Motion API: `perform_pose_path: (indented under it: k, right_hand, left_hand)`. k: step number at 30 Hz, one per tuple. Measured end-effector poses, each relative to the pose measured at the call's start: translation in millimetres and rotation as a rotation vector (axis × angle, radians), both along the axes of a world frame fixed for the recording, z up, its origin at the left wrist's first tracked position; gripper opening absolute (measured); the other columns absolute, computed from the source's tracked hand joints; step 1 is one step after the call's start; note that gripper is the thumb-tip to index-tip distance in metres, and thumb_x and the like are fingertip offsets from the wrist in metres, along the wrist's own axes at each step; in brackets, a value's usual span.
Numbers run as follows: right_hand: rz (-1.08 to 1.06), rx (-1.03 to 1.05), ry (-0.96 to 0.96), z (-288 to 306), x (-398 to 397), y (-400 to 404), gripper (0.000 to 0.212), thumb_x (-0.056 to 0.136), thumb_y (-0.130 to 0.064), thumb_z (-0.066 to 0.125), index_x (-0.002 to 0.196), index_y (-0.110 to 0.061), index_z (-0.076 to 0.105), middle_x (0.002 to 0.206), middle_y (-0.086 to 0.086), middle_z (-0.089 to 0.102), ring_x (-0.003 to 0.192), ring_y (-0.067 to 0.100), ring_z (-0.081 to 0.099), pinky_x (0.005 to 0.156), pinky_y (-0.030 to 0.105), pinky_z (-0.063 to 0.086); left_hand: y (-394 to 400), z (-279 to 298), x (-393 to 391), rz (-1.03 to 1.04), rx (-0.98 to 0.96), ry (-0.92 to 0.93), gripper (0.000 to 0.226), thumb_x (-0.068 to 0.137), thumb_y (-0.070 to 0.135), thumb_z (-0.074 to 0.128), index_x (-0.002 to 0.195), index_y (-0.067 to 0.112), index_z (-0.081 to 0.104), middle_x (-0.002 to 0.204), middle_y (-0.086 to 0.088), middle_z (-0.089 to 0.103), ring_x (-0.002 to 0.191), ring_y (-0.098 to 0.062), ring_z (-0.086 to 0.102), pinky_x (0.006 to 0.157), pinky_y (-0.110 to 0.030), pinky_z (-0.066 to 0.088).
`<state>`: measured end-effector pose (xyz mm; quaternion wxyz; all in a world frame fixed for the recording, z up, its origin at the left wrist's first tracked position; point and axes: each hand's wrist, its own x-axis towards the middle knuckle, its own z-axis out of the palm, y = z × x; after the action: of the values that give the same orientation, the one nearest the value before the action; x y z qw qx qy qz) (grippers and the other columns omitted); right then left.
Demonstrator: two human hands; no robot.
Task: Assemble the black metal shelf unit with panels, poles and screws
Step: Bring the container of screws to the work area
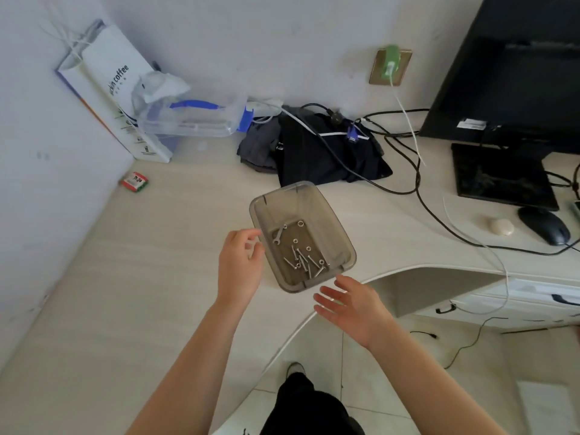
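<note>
Both hands at a smoky plastic bin of screws near the tabletop's curved front edge

Right hand [351, 304] open, fingers spread, just beside the bin's [339, 233] near corner, out over the tabletop [150, 277] cut-out; left hand [240, 262] loosely curled, holding nothing, fingertips at the bin's left rim. Inside the bin: loose screws [303, 262], nuts, a small wrench [279, 234]. Bare tabletop to the left as far as the wall. Beyond: a small red-green packet [135, 181], dark folded cloth [326, 149] crossed by cables, a clear tub [191, 117], a white paper bag [113, 86] reading "…ckin coffee". Far right: mouse [544, 226], monitor [514, 73], wall socket with green plug [390, 65]
</note>
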<state>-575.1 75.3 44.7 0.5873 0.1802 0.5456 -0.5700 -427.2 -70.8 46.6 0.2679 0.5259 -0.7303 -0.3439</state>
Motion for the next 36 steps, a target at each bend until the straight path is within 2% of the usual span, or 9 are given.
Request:
perform_pose_path:
  k: [2,5,8,13,18,23,27,31,36]
  right_hand:
    - [0.0,-0.021,-0.037,2,0,-9,0.017,0.1,-0.016,0.056,0.108,-0.001,0.055,0.111,0.025,0.062,0.098,0.04,0.066,0.078,0.05,0.057]
    - [0.044,-0.03,-0.044,3,0,-18,0.019,0.1,-0.019,0.053,0.097,0.0,0.058,0.108,0.026,0.065,0.097,0.039,0.067,0.08,0.049,0.056]
    - [0.049,-0.015,-0.06,0,-2,-22,0.02,0.101,-0.02,0.052,0.094,-0.002,0.057,0.107,0.026,0.063,0.096,0.039,0.065,0.083,0.049,0.054]
    - [0.054,-0.001,-0.118,0,-10,-21,0.022,0.102,-0.021,0.051,0.095,-0.001,0.058,0.101,0.025,0.064,0.091,0.038,0.066,0.087,0.05,0.054]
    - [0.059,0.029,-0.12,0,-22,-22,0.02,0.101,-0.02,0.054,0.097,-0.001,0.057,0.102,0.026,0.064,0.091,0.04,0.067,0.081,0.051,0.056]
    - [0.048,0.061,-0.072,-4,-33,-22,0.017,0.101,-0.014,0.053,0.096,0.002,0.059,0.084,0.019,0.061,0.079,0.035,0.064,0.07,0.05,0.059]
    - [0.078,0.089,0.022,-4,-41,-22,0.015,0.101,-0.016,0.052,0.105,-0.002,0.058,0.087,0.015,0.056,0.077,0.028,0.06,0.067,0.044,0.059]
    - [0.106,0.079,0.127,-1,-46,-22,0.017,0.102,-0.015,0.05,0.114,-0.004,0.056,0.086,0.012,0.053,0.073,0.025,0.056,0.066,0.04,0.058]
    - [0.081,0.067,0.252,5,-52,-19,0.014,0.102,-0.017,0.051,0.109,-0.007,0.056,0.077,0.008,0.05,0.066,0.02,0.051,0.061,0.036,0.053]
  left_hand:
    - [-22,3,-10,-0.067,-0.047,-0.054,0.027,0.095,0.003,0.059,0.12,0.007,0.066,0.118,-0.01,0.059,0.107,-0.026,0.059,0.093,-0.034,0.047]
    - [-49,5,-26,-0.175,-0.13,-0.15,0.033,0.094,0.004,0.061,0.126,0.006,0.062,0.124,-0.012,0.059,0.117,-0.031,0.052,0.098,-0.031,0.039]
    - [-70,3,-43,-0.263,-0.189,-0.224,0.037,0.094,0.006,0.061,0.131,0.006,0.058,0.131,-0.011,0.057,0.125,-0.03,0.047,0.102,-0.036,0.042]
    - [-95,-8,-62,-0.35,-0.113,-0.397,0.055,0.099,0.017,0.057,0.15,0.008,0.04,0.157,-0.011,0.039,0.145,-0.029,0.031,0.118,-0.04,0.03]
    - [-96,-21,-67,-0.373,-0.046,-0.434,0.058,0.099,0.021,0.058,0.153,0.013,0.036,0.151,-0.01,0.043,0.138,-0.032,0.039,0.113,-0.043,0.037]
    - [-93,-23,-70,-0.278,0.004,-0.397,0.056,0.099,0.022,0.058,0.151,0.016,0.038,0.146,-0.008,0.044,0.13,-0.03,0.045,0.105,-0.041,0.043]
    - [-92,-23,-72,-0.209,0.14,-0.417,0.052,0.098,0.028,0.058,0.147,0.017,0.044,0.133,-0.01,0.045,0.118,-0.032,0.05,0.103,-0.042,0.044]
    - [-91,-25,-70,-0.112,0.287,-0.327,0.042,0.098,0.032,0.059,0.137,0.016,0.053,0.116,-0.007,0.047,0.093,-0.024,0.054,0.085,-0.031,0.042]
    - [-82,-23,-67,0.004,0.358,-0.163,0.036,0.098,0.036,0.058,0.125,0.012,0.063,0.112,-0.006,0.063,0.094,-0.025,0.059,0.078,-0.033,0.044]
